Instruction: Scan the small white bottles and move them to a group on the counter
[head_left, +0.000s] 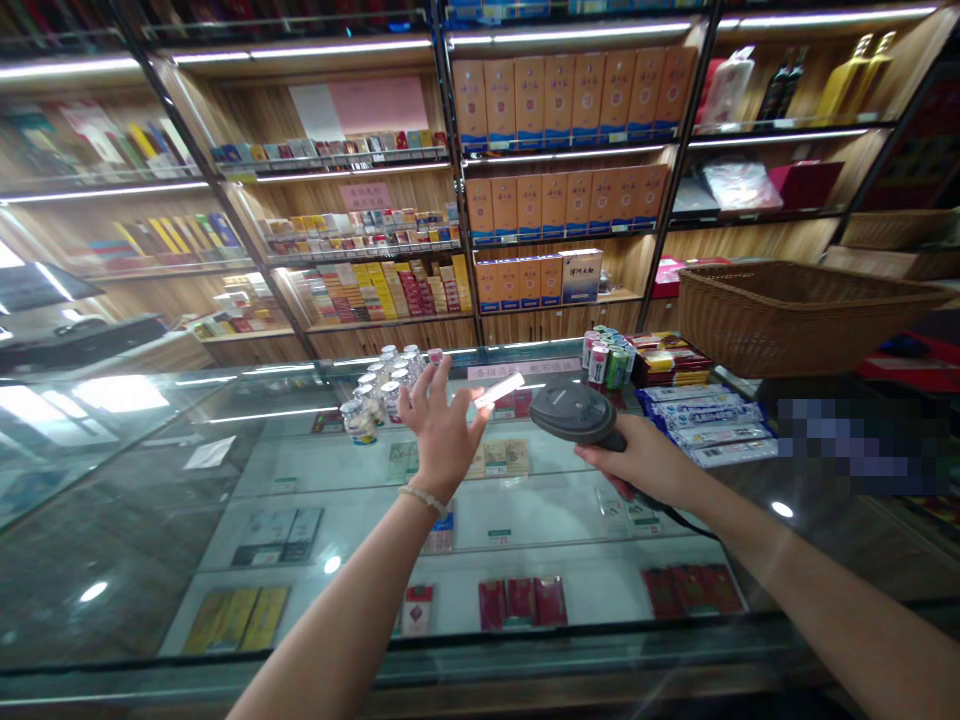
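Observation:
Thumb and index finger of my left hand (444, 425) pinch a small, flat white piece (500, 391), too bright to make out further; the other fingers are spread. My right hand (651, 460) is wrapped round the handle of a dark grey barcode scanner (574, 408), with its cable trailing off to the right. The scanner's head faces left, a short way from the white piece and apart from it. Both hands are above a glass display counter (360, 545). Just left of my left hand stand several small white-capped bottles (362, 410).
Small tubes (609, 362) stand at the back of the counter, near blue-and-white packets (705, 420). A wicker basket (795, 315) is at the right. Behind the counter, shelves hold orange boxes (559, 95) and small packs (390, 290). Red packs (521, 602) lie under the glass.

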